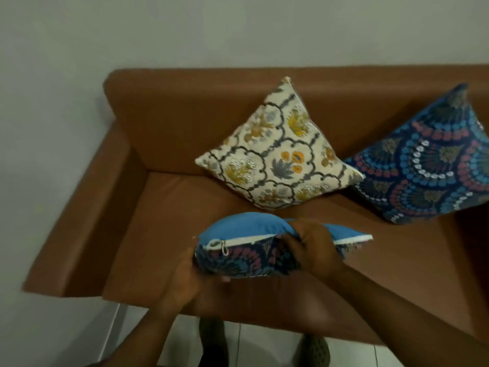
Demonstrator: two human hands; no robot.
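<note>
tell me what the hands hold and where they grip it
Both hands hold the blue-backed cushion. The left hand grips its patterned underside at the end by the zip pull; the right hand curls over the zipped edge near the middle.

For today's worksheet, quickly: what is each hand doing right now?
Left hand: grips the blue-backed cushion at its zip-pull corner.
Right hand: grips the same cushion along its zipped edge.

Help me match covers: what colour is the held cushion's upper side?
Plain blue, on the cushion, head view.
</note>
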